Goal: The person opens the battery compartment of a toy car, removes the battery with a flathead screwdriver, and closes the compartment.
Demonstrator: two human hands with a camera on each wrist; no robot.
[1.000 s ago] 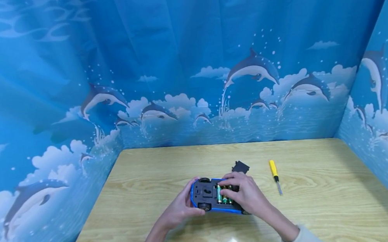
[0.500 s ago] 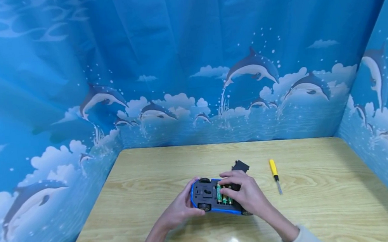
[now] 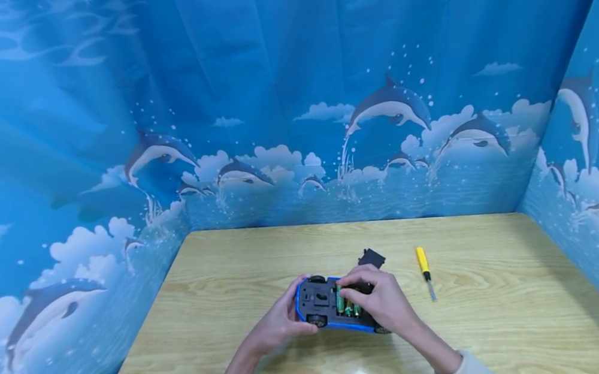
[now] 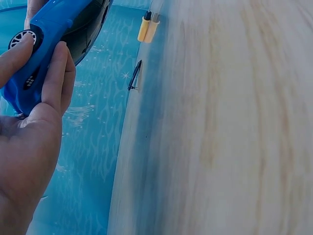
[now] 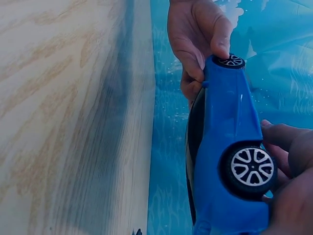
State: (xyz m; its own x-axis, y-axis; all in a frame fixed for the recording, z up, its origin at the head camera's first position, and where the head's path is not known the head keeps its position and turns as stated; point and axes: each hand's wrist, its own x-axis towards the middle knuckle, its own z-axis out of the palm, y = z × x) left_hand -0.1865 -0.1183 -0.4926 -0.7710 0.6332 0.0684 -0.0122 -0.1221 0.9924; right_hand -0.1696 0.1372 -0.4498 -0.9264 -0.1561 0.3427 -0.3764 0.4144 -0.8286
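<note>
A blue toy car [image 3: 308, 306] is held upside down, its black underside up, with green batteries [image 3: 348, 308] side by side in its open compartment. My left hand [image 3: 277, 324] grips the car's left end, thumb by a wheel [image 4: 24, 40]. Over the compartment, my right hand [image 3: 383, 299] pinches the leftmost battery [image 3: 340, 305] at its upper end with thumb and finger. In the right wrist view the blue side of the car [image 5: 227, 122] hides the batteries from sight, and the right hand [image 5: 293, 171] is beside it.
Behind the right hand lies a black cover [image 3: 372, 257] on the wooden table [image 3: 220, 261]. A screwdriver with a yellow handle [image 3: 422, 259] lies farther right. Blue curtains with dolphins [image 3: 290, 91] stand around the table's back and sides.
The right hand's fingers have drawn closer together at the leftmost battery's upper end. The car has shifted very slightly to the right. The left hand keeps its grip.
</note>
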